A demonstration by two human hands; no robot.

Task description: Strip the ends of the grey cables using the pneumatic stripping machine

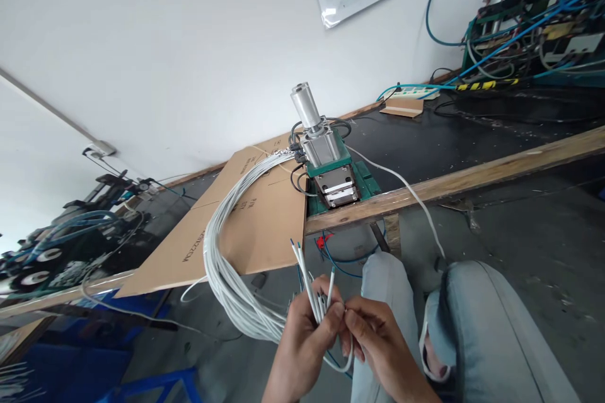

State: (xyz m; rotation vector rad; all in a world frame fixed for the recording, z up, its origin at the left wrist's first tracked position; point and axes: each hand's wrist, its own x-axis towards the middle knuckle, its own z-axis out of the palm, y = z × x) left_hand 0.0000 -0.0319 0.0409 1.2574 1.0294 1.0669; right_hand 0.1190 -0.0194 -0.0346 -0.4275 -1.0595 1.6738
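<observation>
My left hand (307, 334) is closed around a few white cables (306, 277), whose blue-tipped ends point up past the fingers. Close against it, my right hand (378, 334) pinches with thumb and fingers near one cable; a white loop hangs below both hands. What exactly lies between the right fingertips is too small to make out. From behind my left hand a thick bundle of white cables (217, 245) curves up and over a flat cardboard sheet (269, 227). Beyond my hands stands a small pneumatic press (326, 151) with a silver cylinder and green base, at the bench edge.
A wooden edge (454, 173) runs along the black bench (406, 145). Machinery with blue hoses (534, 25) stands at right, more equipment (70, 239) at left. A power strip (411, 93) lies near the wall. My knees and a blue stool (155, 384) are below.
</observation>
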